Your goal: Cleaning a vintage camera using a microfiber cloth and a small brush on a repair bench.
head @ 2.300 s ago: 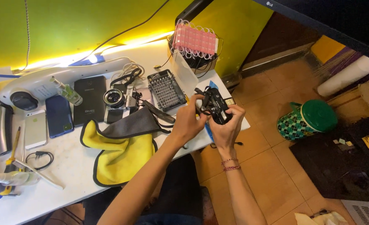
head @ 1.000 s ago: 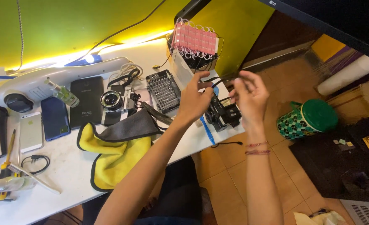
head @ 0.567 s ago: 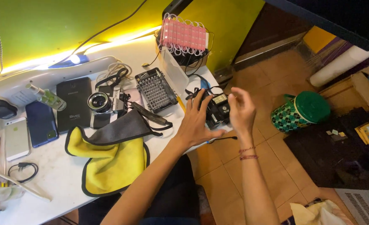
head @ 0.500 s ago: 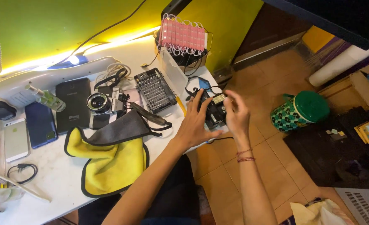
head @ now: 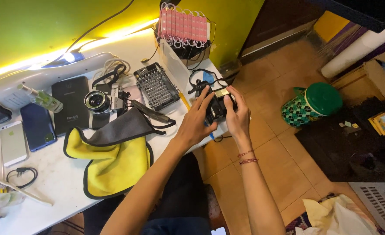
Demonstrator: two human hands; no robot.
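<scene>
We've got the yellow cloth (head: pixel 114 165) nearest, at 8 o'clock from the hands. Left hand (head: pixel 197 121) and right hand (head: pixel 237 115) both clasp the small black camera (head: pixel 217 105) at the table (head: pixel 49 200) edge — fingers curled around its body, thumbs hidden. Risk: it sits over the tile floor (head: pixel 288 161), so a slipped grip drops it. At 10 o'clock — screwdriver bit case (head: pixel 157 86), then the pink LED strip bundle (head: pixel 183 25) at 11.
</scene>
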